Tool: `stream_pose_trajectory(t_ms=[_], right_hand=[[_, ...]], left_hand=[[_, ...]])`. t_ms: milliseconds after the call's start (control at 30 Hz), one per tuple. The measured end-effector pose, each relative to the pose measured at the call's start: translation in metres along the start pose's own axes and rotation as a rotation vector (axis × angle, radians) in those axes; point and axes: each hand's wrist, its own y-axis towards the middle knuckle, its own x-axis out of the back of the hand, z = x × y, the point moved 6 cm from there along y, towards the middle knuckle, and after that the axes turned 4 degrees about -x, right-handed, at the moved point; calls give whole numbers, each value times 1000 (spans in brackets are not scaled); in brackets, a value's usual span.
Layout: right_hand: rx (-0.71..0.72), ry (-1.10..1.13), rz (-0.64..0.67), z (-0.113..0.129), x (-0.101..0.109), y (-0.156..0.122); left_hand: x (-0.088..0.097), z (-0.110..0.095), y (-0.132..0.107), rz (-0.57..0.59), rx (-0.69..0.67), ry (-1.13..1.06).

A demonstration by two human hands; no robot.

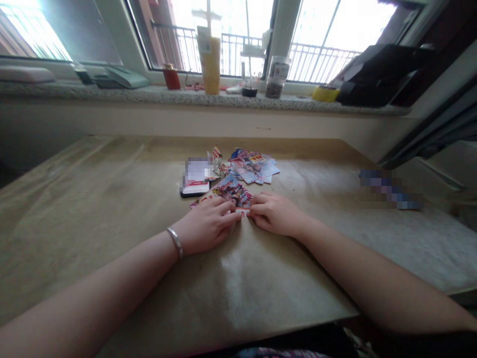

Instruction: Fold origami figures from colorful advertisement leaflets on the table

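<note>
A colourful printed leaflet (238, 189) lies on the table in front of me, with a white-and-red strip along its near edge. My left hand (208, 223), a silver bangle at its wrist, presses the leaflet's left and near side with bent fingers. On the near right corner, the curled fingers of my right hand (278, 214) pinch the edge. Part of the leaflet is hidden under both hands. Just beyond it are a crumpled-looking folded paper piece (220, 164) and a fanned pile of printed leaflets (255, 167). Left of these lies a phone (196, 189), its screen blurred.
The table (112, 214) reaches back to the wall below a window sill (149, 97). On the sill stand a yellow drink cup (210, 64), a red container (172, 77), a clear jar (276, 79) and a black object (372, 74). A blurred strip (389, 190) lies at the right.
</note>
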Motion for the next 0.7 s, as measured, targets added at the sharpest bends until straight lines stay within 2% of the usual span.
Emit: stream_pose_trajectory(t_ms=[200,700], right_hand=[[7,-10,24,-2,-1,-1],[-5,-6,36,-4,-3,-2]], left_hand=[[0,6,-5,43,-17,-43],[3,13,-12,3,-70,-141]])
